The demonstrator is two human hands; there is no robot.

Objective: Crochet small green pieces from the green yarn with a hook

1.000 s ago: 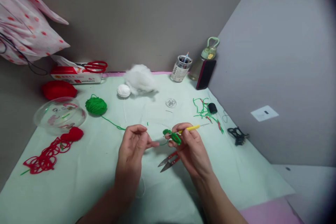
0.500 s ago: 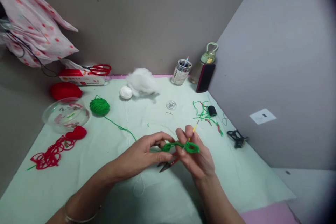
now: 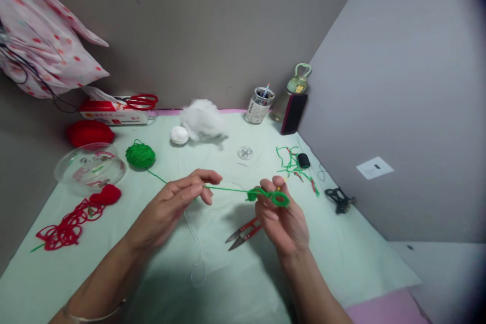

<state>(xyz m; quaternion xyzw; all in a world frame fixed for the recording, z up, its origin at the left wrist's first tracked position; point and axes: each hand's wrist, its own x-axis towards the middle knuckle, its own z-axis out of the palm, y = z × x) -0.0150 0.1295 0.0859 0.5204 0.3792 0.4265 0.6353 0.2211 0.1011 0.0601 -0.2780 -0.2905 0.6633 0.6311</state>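
My right hand point(image 3: 283, 217) pinches a small green crocheted piece point(image 3: 280, 199) with a round loop at its end; a bit of a yellow-handled hook point(image 3: 279, 187) shows between the fingers. From that piece a green strand point(image 3: 228, 190) runs taut to my left hand point(image 3: 176, 202), whose thumb and fingers hold it. Beyond my left hand the strand leads back to a green yarn ball point(image 3: 140, 155). Red-handled thread snips point(image 3: 245, 233) lie on the cloth beside and partly behind my right hand. A loose white thread point(image 3: 195, 243) curves between the hands.
Red yarn point(image 3: 68, 223), a clear plastic bowl point(image 3: 91, 167) and a boxed item point(image 3: 114, 115) with red scissors point(image 3: 141, 102) sit left. White stuffing point(image 3: 203, 119), a tin point(image 3: 259, 106), a bottle point(image 3: 281, 104) and a phone point(image 3: 294, 114) stand behind. Thread scraps point(image 3: 294, 162) and a black clip point(image 3: 339, 200) lie right.
My left hand has moved left and up, away from the crocheted piece, and the green strand is now stretched between the hands. The snips are more exposed.
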